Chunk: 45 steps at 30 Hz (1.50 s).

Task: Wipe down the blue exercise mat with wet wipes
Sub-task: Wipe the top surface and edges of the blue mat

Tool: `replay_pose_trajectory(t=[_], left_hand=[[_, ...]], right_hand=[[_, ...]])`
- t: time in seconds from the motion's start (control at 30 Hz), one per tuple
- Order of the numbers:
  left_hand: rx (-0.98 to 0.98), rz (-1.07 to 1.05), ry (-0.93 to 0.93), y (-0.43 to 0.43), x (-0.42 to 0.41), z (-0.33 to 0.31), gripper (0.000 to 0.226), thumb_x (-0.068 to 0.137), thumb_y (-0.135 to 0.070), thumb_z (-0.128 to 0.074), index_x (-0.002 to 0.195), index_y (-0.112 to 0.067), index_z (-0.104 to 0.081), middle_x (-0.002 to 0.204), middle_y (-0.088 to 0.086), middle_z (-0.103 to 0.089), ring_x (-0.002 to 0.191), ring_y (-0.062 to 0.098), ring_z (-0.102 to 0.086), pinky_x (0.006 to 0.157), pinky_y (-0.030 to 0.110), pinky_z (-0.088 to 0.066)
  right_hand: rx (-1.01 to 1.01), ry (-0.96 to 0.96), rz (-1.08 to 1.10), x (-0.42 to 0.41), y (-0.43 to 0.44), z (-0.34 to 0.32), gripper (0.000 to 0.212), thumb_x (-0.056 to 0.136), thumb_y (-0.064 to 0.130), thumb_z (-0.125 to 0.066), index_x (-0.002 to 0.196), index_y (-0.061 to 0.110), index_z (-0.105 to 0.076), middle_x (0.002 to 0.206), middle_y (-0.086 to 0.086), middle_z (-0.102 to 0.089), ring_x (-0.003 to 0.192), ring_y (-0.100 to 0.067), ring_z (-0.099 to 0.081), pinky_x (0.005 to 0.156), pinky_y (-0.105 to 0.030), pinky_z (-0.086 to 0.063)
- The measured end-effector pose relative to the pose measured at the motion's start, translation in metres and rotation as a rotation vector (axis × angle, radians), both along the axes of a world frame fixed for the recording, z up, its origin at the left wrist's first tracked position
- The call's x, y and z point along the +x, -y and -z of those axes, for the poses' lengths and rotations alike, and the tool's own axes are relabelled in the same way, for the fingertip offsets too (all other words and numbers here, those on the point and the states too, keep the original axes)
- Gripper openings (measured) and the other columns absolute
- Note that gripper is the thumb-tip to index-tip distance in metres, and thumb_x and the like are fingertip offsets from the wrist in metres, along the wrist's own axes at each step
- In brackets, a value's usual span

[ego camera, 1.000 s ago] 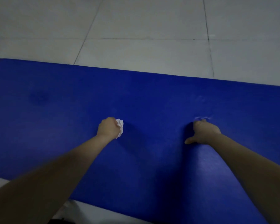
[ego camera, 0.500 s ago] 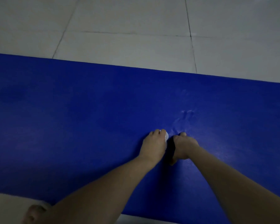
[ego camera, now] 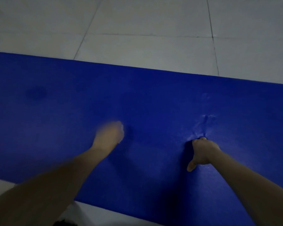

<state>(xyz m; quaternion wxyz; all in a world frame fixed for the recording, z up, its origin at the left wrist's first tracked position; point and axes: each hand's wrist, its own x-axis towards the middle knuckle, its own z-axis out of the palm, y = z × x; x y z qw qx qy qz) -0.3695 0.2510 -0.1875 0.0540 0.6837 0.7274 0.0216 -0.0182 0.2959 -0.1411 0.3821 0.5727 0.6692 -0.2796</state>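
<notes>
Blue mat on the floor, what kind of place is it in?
Probably an indoor room; home or gym, I cannot tell. A blue foam exercise mat lies flat on pale grey floor tiles; the left hand holds a white wet wipe on it.

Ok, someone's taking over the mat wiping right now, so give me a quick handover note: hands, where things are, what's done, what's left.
Left hand: blurred, fist-like, gripping a white wet wipe against the middle of the blue mat.
Right hand: pressing on the mat, thumb out, with its fingers hidden. The mat is wrinkled just beyond it.
Done: wiping is under way. A faint sheen shows near the right hand, but its extent is unclear.
Left: the rest of the mat, including a darker patch toward its far left.
</notes>
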Motion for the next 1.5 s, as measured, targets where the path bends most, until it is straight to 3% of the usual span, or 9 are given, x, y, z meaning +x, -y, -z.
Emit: replay_pose_trajectory(t=[0.13,0.33,0.5,0.57,0.7,0.9,1.03,1.33,1.5], left_hand=[[0.025,-0.094,0.073,0.009,-0.020,0.000,0.007,0.102,-0.013,-0.051,0.100,-0.006,-0.052,0.084,0.007,-0.056,0.066,0.024,-0.055,0.052,0.041,-0.050],[-0.028,-0.033,0.379,0.010,0.065,-0.005,0.030,0.096,-0.033,-0.034,0.087,-0.015,-0.055,0.086,0.002,-0.060,0.073,0.019,-0.057,0.066,0.041,-0.051],[-0.001,0.035,0.540,0.030,0.158,0.002,0.032,0.102,-0.022,-0.051,0.126,-0.005,-0.063,0.125,0.012,-0.064,0.111,0.027,-0.062,0.097,0.036,-0.048],[0.010,0.131,0.528,0.035,0.182,0.003,0.031,0.102,-0.020,-0.049,0.125,-0.005,-0.064,0.123,0.012,-0.065,0.107,0.026,-0.063,0.094,0.034,-0.050],[0.051,0.384,0.373,0.030,0.195,0.002,0.019,0.091,-0.021,-0.055,0.098,-0.009,-0.069,0.091,0.008,-0.064,0.075,0.027,-0.064,0.064,0.037,-0.053],[0.030,0.583,0.045,0.022,0.140,0.005,0.036,0.064,-0.034,-0.088,0.089,-0.020,-0.066,0.084,0.000,-0.054,0.072,0.017,-0.052,0.065,0.031,-0.042],[0.032,0.380,0.070,0.024,0.082,0.003,0.035,0.064,-0.024,-0.089,0.083,-0.018,-0.060,0.079,0.000,-0.054,0.066,0.020,-0.053,0.059,0.033,-0.040],[0.090,-0.137,0.070,0.033,-0.001,0.018,0.008,0.093,-0.021,-0.059,0.091,-0.015,-0.055,0.077,0.002,-0.057,0.068,0.021,-0.049,0.068,0.038,-0.041],[0.018,-0.064,0.272,0.040,0.055,0.024,0.015,0.093,-0.032,-0.044,0.085,-0.022,-0.051,0.072,-0.007,-0.064,0.068,0.017,-0.056,0.074,0.042,-0.049]], right_hand=[[0.008,-0.006,-0.004,0.002,0.001,0.000,0.111,0.053,0.071,-0.086,0.139,0.016,-0.042,0.141,-0.010,-0.042,0.123,-0.026,-0.051,0.098,-0.040,-0.051],[0.027,-0.011,-0.008,0.000,0.000,0.001,0.104,0.051,0.070,-0.087,0.131,0.017,-0.047,0.133,-0.009,-0.048,0.119,-0.026,-0.051,0.096,-0.041,-0.052],[0.037,-0.008,-0.016,0.000,0.000,0.000,0.104,0.052,0.070,-0.087,0.132,0.016,-0.047,0.133,-0.009,-0.050,0.120,-0.027,-0.051,0.095,-0.040,-0.051],[0.042,-0.006,-0.016,-0.002,-0.001,0.000,0.102,0.053,0.070,-0.087,0.130,0.016,-0.047,0.130,-0.008,-0.051,0.118,-0.025,-0.052,0.094,-0.039,-0.052],[0.055,-0.002,-0.025,-0.003,-0.001,-0.001,0.099,0.049,0.070,-0.087,0.124,0.018,-0.049,0.125,-0.006,-0.053,0.113,-0.024,-0.054,0.089,-0.038,-0.053],[0.053,-0.001,-0.037,0.000,-0.003,-0.001,0.103,0.049,0.074,-0.086,0.127,0.017,-0.049,0.126,-0.005,-0.053,0.114,-0.025,-0.054,0.090,-0.039,-0.051],[0.062,0.018,-0.057,-0.002,-0.003,-0.002,0.102,0.049,0.074,-0.085,0.127,0.019,-0.049,0.127,-0.005,-0.054,0.115,-0.026,-0.056,0.091,-0.041,-0.052],[0.068,0.009,-0.073,-0.001,-0.002,-0.002,0.100,0.048,0.073,-0.086,0.123,0.018,-0.049,0.124,-0.004,-0.055,0.113,-0.026,-0.055,0.092,-0.041,-0.052],[0.074,0.004,-0.074,-0.003,-0.005,0.000,0.100,0.049,0.073,-0.086,0.123,0.017,-0.049,0.116,-0.002,-0.055,0.107,-0.024,-0.055,0.088,-0.039,-0.051]])
